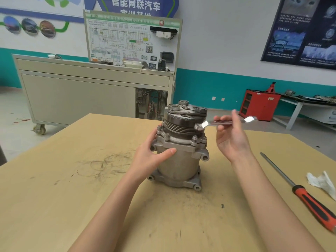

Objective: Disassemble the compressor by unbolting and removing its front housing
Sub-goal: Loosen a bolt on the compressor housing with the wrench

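A grey metal compressor (180, 166) stands upright on the wooden table (72, 197), its grooved pulley and clutch plate (185, 115) on top. Bolts (194, 138) ring the flange of the front housing below the pulley. My left hand (151, 155) wraps the compressor's left side, thumb lying across the body. My right hand (232, 137) is raised to the right of the pulley and pinches a shiny double-ended wrench (225, 122) by its middle. The wrench's left end sits close to the pulley's right edge, above the bolts.
A long screwdriver (298, 190) with a red and black handle lies on the table at the right, next to a crumpled white rag (321, 180). A wheeled cabinet (81, 95) with a display board stands behind the table. A red cabinet (258, 104) stands by the wall.
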The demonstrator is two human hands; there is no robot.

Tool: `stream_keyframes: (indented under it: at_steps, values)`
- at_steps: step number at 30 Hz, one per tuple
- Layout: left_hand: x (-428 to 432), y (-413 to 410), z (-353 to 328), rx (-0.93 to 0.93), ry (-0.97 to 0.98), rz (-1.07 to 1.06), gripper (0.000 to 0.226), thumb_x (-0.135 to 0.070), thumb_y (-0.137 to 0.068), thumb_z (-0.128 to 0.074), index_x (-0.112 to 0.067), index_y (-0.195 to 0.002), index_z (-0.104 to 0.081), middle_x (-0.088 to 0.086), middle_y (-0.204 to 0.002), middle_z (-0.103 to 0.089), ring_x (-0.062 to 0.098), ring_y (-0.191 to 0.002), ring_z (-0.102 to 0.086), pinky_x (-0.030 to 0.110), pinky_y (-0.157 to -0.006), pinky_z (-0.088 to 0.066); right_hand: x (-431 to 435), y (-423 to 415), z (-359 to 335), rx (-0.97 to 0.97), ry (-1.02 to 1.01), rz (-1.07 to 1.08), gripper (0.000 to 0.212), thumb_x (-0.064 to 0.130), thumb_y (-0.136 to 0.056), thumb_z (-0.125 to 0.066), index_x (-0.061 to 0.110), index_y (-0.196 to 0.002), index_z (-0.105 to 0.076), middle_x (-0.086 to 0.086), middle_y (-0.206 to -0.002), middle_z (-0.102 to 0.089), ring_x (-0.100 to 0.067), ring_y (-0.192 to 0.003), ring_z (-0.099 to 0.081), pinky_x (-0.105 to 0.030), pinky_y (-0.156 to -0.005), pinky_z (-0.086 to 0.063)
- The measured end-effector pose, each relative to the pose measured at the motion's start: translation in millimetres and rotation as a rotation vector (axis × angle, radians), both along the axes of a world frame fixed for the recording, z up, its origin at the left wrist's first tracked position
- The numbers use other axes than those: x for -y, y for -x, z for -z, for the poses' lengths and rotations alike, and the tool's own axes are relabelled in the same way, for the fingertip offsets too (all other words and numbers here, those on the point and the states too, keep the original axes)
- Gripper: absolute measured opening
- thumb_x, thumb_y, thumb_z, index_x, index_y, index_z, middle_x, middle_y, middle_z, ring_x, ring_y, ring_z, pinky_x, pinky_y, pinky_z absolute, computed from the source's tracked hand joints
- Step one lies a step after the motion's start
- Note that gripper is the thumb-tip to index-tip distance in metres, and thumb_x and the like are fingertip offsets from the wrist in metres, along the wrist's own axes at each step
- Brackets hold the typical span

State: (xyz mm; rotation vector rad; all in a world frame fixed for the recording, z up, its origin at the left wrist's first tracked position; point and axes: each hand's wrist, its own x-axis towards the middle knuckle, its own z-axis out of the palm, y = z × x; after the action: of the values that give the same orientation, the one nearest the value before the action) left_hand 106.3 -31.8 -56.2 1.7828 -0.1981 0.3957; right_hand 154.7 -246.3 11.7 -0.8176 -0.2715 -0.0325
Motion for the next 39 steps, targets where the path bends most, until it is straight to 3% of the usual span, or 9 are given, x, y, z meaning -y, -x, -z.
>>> stream_keyframes:
  at_steps: [12,18,20,24,26,28,31,34,39]
  values:
    - [2,1,-1,0.006,-0.023,-0.027,0.088,-0.050,-0.070,-0.075,-0.038,-0.147,-0.035,-0.012,-0.143,-0.049,0.008,-0.132,-0.044,0.042,-0.112,-0.037,-30,81,18,0.414,0.353,0.653,0.042,0.037,-0.095,-0.048,0.009,-0.067,-0.062,-0.003,-0.073,-0.073,-0.022,-0.059,-0.070,-0.022,-0.055,-0.054]
    - [0,0,1,0.004,-0.022,-0.029,0.081,-0.049,-0.071,-0.076,-0.051,-0.140,-0.035,-0.016,-0.143,-0.048,0.005,-0.130,-0.043,0.033,-0.107,-0.039,-27,67,21,0.306,0.267,0.688,0.041,0.026,-0.097,-0.044,0.009,-0.064,-0.062,-0.008,-0.069,-0.072,-0.024,-0.055,-0.069,-0.023,-0.051,-0.053]
    - [1,1,0,0.004,-0.016,-0.032,0.079,-0.056,-0.065,-0.073,-0.058,-0.134,-0.033,-0.017,-0.143,-0.047,0.003,-0.129,-0.042,0.028,-0.104,-0.038,-22,55,15,0.222,0.223,0.601,0.044,0.021,-0.100,-0.041,0.006,-0.063,-0.060,-0.009,-0.064,-0.070,-0.022,-0.049,-0.066,-0.021,-0.047,-0.051]
    - [-1,-2,2,0.002,-0.004,-0.006,0.077,-0.044,-0.074,-0.077,-0.047,-0.140,-0.037,-0.013,-0.143,-0.049,0.008,-0.131,-0.045,0.040,-0.110,-0.039,-19,28,-9,-0.050,0.116,0.328,0.042,0.025,-0.102,-0.041,0.009,-0.064,-0.049,-0.002,-0.050,-0.060,-0.010,-0.037,-0.050,-0.016,-0.037,-0.038]
    - [-1,-1,0,0.001,-0.006,-0.006,0.079,-0.053,-0.067,-0.075,-0.052,-0.136,-0.036,-0.014,-0.144,-0.048,0.003,-0.129,-0.044,0.034,-0.109,-0.039,-11,23,-20,-0.011,0.040,0.284,0.039,0.029,-0.101,-0.041,0.013,-0.067,-0.050,0.002,-0.048,-0.052,-0.007,-0.036,-0.041,-0.016,-0.033,-0.029]
    - [-1,0,-1,-0.002,-0.015,-0.010,0.086,-0.060,-0.060,-0.071,-0.051,-0.138,-0.035,-0.014,-0.146,-0.046,0.002,-0.129,-0.043,0.031,-0.108,-0.039,0,29,-30,0.160,0.201,0.398,0.035,0.030,-0.101,-0.041,0.015,-0.073,-0.056,0.005,-0.045,-0.045,-0.007,-0.036,-0.033,-0.017,-0.034,-0.022]
    - [-1,0,0,-0.004,-0.019,-0.010,0.095,-0.060,-0.060,-0.070,-0.040,-0.146,-0.035,-0.012,-0.146,-0.046,0.004,-0.131,-0.042,0.036,-0.110,-0.039,7,54,-32,0.394,0.844,0.702,0.020,0.031,-0.094,-0.052,0.024,-0.078,-0.062,0.008,-0.043,-0.042,-0.008,-0.040,-0.038,-0.020,-0.043,-0.031]
    - [-1,0,-1,-0.005,-0.019,-0.012,0.093,-0.057,-0.063,-0.071,-0.039,-0.147,-0.034,-0.013,-0.145,-0.047,0.005,-0.131,-0.042,0.039,-0.111,-0.038,-8,72,-17,0.424,1.345,0.776,0.011,0.042,-0.085,-0.063,0.034,-0.078,-0.065,-0.001,-0.048,-0.052,-0.020,-0.055,-0.056,-0.032,-0.057,-0.043]
    - [-1,-1,1,0.009,-0.030,-0.025,0.081,-0.040,-0.077,-0.077,-0.037,-0.146,-0.036,-0.016,-0.141,-0.050,0.001,-0.130,-0.043,0.037,-0.111,-0.038,-25,67,-5,0.353,1.540,0.718,0.019,0.046,-0.080,-0.068,0.029,-0.087,-0.071,0.013,-0.049,-0.044,-0.014,-0.062,-0.049,-0.025,-0.051,-0.031]
